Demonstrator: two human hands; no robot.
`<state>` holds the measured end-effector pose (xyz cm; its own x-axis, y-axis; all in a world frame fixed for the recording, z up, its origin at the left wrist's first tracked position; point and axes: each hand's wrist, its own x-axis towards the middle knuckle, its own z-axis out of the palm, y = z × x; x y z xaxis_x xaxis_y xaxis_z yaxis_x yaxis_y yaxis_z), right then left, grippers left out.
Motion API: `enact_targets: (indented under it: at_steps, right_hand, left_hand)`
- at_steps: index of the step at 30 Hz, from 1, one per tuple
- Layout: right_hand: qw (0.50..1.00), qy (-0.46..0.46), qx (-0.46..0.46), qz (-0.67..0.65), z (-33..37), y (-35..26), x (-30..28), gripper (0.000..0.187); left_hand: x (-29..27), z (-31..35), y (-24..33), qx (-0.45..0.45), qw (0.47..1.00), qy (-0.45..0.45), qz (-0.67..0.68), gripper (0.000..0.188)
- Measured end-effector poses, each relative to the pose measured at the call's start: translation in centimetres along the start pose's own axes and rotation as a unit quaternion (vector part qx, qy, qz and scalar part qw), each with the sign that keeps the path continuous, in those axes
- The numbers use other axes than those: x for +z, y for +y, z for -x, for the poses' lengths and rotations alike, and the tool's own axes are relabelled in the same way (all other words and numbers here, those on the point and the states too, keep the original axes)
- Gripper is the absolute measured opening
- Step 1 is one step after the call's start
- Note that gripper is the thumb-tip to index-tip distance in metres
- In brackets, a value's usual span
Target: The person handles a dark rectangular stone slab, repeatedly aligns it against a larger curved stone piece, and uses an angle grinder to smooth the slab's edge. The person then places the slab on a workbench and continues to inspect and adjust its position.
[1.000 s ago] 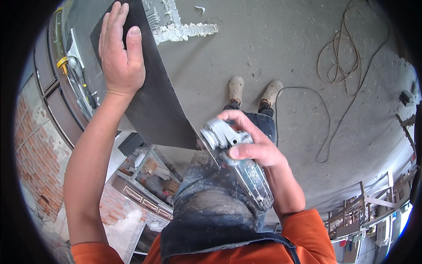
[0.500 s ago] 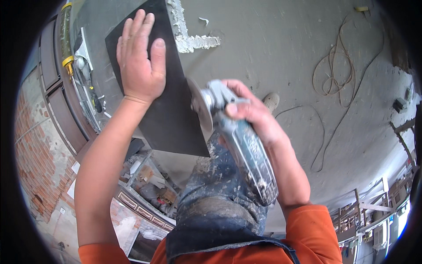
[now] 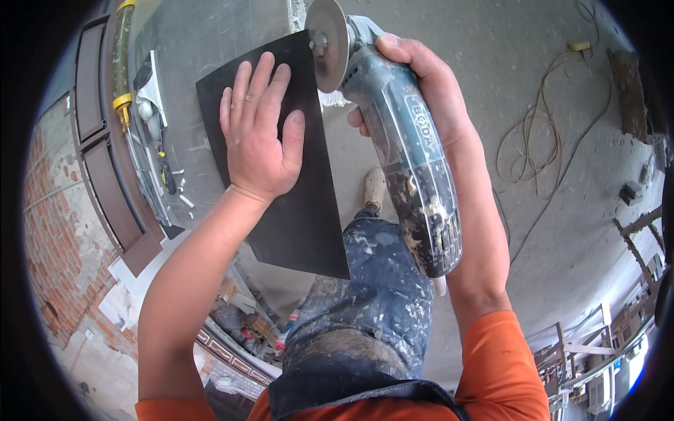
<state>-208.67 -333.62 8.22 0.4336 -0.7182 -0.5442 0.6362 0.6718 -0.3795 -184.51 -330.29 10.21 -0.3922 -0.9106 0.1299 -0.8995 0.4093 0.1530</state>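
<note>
1. Left hand (image 3: pixel 263 144) lies palm down and unclenched on the black panel (image 3: pixel 309 224), fingers stretched toward its far end, thumb set apart; it presses without clasping an edge.
2. Right hand (image 3: pixel 444 95) is wrapped around the angle grinder (image 3: pixel 404 154), thumb along the upper side near the head, some fingertips showing past the body's left side.
3. Directly under the left hand, the panel reaches out on both sides of it, its near corner above the paint-spotted trousers (image 3: pixel 379 259).
4. Beyond the right hand, the grinder's disc (image 3: pixel 335 42) stands at the panel's far right corner; whether they touch cannot be told.
5. Left of the panel, a grey tabletop (image 3: pixel 186 70) carries a yellow-capped tube (image 3: pixel 122 56).
6. Farther right, a looped cord (image 3: pixel 559 144) lies on the floor (image 3: pixel 456 21).
</note>
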Motion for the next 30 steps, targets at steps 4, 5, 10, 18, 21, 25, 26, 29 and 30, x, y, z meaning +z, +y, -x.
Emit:
enact_targets:
  at_steps: [4,5,10,18,21,25,26,29,30]
  right_hand:
    - [0.999,-0.029,-0.02,-0.006,1.5,2.0,-1.0,0.057]
    - [0.999,-0.027,-0.015,-0.015,2.2,2.7,-1.2,0.059]
    - [0.999,-0.032,0.026,-0.036,6.2,5.9,-2.6,0.069]
    - [0.989,-0.04,0.118,-0.075,13.0,11.6,-5.1,0.077]
    - [0.986,-0.051,0.14,-0.071,15.2,12.9,-5.8,0.08]
    - [0.987,-0.061,0.128,-0.072,17.0,15.2,-6.5,0.081]
    - [0.988,-0.062,0.125,-0.068,17.3,15.6,-6.6,0.081]
    - [0.988,-0.064,0.128,-0.05,18.3,16.5,-7.1,0.079]
    - [0.987,-0.065,0.135,-0.05,18.7,16.6,-7.2,0.079]
  left_hand:
    - [0.0,0.0,-0.1,0.019,1.0,0.009,-0.004,0.057]
    - [0.1,0.1,-0.2,0.024,1.0,0.013,-0.007,0.058]
    - [0.3,-0.3,-0.3,0.047,0.998,0.033,-0.011,0.051]
    - [0.8,-0.4,-1.0,0.087,0.995,0.042,-0.003,0.049]
    - [0.2,0.2,-0.4,0.051,0.998,0.034,-0.034,0.051]
    - [0.4,0.2,-0.6,0.052,0.998,0.033,-0.02,0.05]
    - [0.5,0.2,-0.9,0.061,0.997,0.039,-0.016,0.049]
    - [0.6,0.3,-1.1,0.055,0.998,0.037,0.002,0.048]
    - [0.6,0.4,-1.1,0.047,0.998,0.036,-0.004,0.048]
